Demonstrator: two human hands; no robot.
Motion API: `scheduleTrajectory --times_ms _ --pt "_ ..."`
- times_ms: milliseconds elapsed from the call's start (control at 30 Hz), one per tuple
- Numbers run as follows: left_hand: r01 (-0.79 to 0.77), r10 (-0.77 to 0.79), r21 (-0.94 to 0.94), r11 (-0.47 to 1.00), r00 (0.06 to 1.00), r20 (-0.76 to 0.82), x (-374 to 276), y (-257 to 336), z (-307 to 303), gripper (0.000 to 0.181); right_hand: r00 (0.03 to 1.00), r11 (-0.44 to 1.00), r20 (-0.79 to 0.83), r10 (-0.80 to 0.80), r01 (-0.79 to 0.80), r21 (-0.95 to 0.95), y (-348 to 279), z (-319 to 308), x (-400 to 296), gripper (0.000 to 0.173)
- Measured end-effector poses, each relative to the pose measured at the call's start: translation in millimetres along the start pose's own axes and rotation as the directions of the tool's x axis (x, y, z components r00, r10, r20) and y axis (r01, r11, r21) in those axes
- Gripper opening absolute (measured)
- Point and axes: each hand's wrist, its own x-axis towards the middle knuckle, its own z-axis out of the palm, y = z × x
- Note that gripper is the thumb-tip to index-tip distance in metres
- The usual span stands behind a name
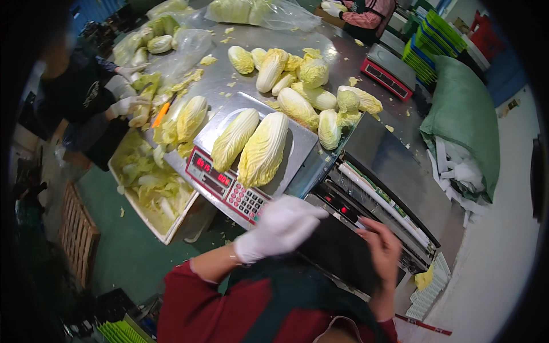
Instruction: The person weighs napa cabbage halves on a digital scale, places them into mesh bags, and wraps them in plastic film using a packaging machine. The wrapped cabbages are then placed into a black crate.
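Note:
My left hand (281,227), in a white glove and blurred, hovers by the keypad corner of the digital scale (296,139); whether it grips anything is not clear. Two napa cabbages, a slimmer one (236,139) and a fuller one (264,150), lie side by side on the scale's steel pan. My bare right hand (384,248) is at the control panel (339,206) of a film-wrapping machine, where a red light glows. A small pale bit shows at its fingertips, too blurred to identify. Below the panel is the machine's black plate (339,248).
More napa cabbages (300,103) are heaped behind the scale. Film rolls (381,201) lie in the wrapper at right. A foam box (158,236) of trimmed leaves stands left, near a gloved co-worker (85,98) and an orange-handled knife (161,115). A second scale (388,73) sits farther back.

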Motion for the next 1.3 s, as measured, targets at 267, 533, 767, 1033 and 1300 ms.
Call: scheduleTrajectory --times_ms 267,533,767,1033,1300 --pt "-0.116 0.114 -0.002 0.993 0.972 0.206 12.4 54.9 128.2 0.015 0.625 0.989 -0.772 0.117 -0.145 0.033 94.9 -296.1 -98.6 0.032" --pt "-0.075 -0.033 0.286 0.955 0.934 0.356 -15.5 78.8 168.4 0.020 0.354 0.903 -0.847 0.396 -0.319 0.288 270.6 -431.1 -45.6 0.024" --pt "0.169 -0.421 0.496 0.852 0.784 0.456 -26.8 85.0 164.0 0.046 0.480 0.586 -0.796 0.368 -0.785 -0.203 336.5 -407.1 9.7 0.031" --pt "-0.110 -0.064 0.356 0.928 0.894 0.444 9.5 99.3 197.7 0.016 0.555 0.885 -0.787 0.269 -0.465 -0.026 318.3 -411.8 -6.4 0.032" --pt "-0.397 0.333 0.139 0.907 0.880 0.338 72.7 134.8 218.6 0.051 0.703 0.674 -0.285 -0.651 0.364 -0.643 94.1 -286.9 -99.6 0.007"
